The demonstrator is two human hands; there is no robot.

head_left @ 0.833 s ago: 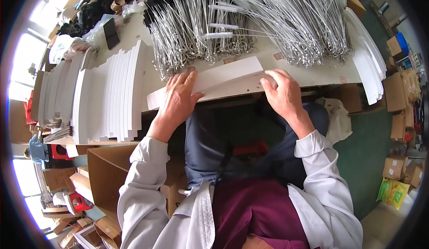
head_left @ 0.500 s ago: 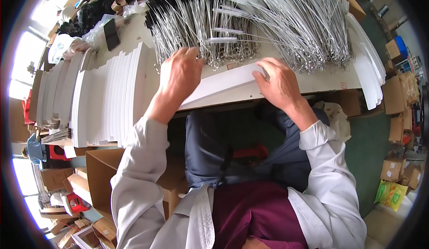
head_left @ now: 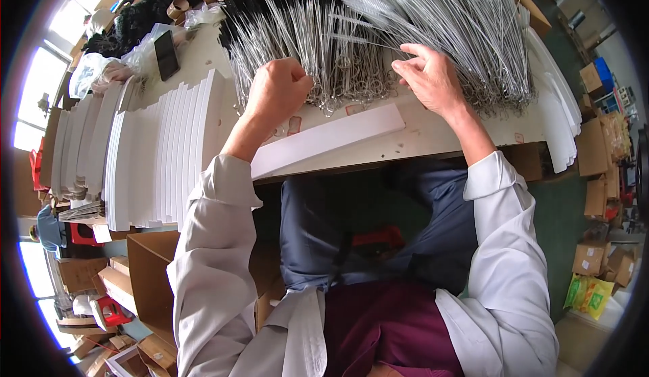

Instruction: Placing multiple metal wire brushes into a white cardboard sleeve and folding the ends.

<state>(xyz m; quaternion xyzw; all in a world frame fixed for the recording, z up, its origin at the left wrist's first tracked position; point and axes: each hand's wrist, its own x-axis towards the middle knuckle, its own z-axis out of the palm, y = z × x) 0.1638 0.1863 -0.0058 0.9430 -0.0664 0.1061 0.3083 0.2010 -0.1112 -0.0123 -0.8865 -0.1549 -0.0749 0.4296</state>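
Note:
A long flat white box [head_left: 331,138] lies aslant near the table's front edge, with neither hand's fingers on it. Beyond it, my left hand [head_left: 278,93] is closed at the looped wire ends of the black-bristled brushes [head_left: 291,32]. Whatever its curled fingers hold is hidden. To the right, my right hand [head_left: 431,83] is raised beside the pile of white-bristled wire brushes [head_left: 466,39]. Its thumb and fingers are apart, and nothing shows between them. A few white brush heads [head_left: 365,15] jut leftward from that pile.
Upright white boxes [head_left: 179,147] stand in a row at the left of the table [head_left: 463,130]. A phone [head_left: 166,55] lies behind them. Flat white pieces [head_left: 558,116] overhang the right edge. An open cardboard carton [head_left: 152,269] sits below, on the left.
My right hand has come off the white box and moved up toward the white-bristled brushes. My left hand's fingers have curled closed. The jutting white brushes have shifted.

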